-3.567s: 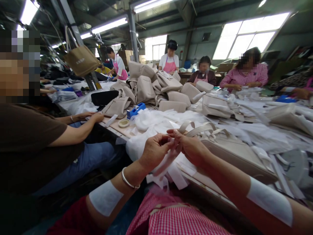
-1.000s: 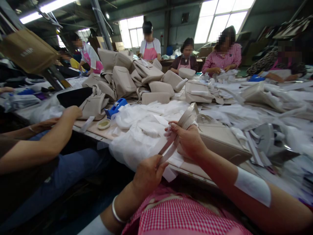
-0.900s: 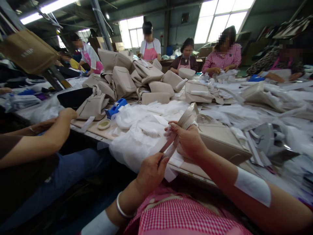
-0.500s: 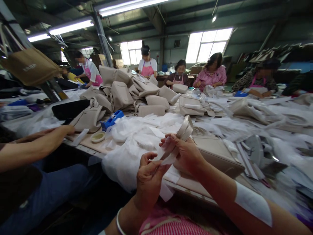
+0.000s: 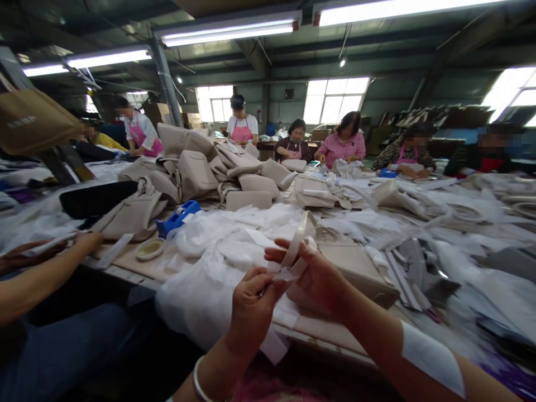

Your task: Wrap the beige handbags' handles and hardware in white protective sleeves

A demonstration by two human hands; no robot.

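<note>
My left hand (image 5: pixel 251 304) and my right hand (image 5: pixel 316 276) meet just above the near table edge. Both pinch a beige bag strap (image 5: pixel 296 245) wrapped in thin white paper, the left at its lower end, the right a little higher. The strap loops up and runs back to a beige handbag (image 5: pixel 355 265) lying flat on the table behind my right hand. Crumpled white tissue paper (image 5: pixel 218 257) is heaped to the left of my hands.
A pile of beige handbags (image 5: pixel 201 170) stands at the back left, with a blue tape dispenser (image 5: pixel 178 218) and a small round dish (image 5: pixel 149 249) before it. A co-worker's arm (image 5: pixel 46 273) rests at the left table edge. Several people work across the table.
My left hand rose from the strap's low end to meet the right hand near its top. The camera tilted upward, showing more ceiling.
</note>
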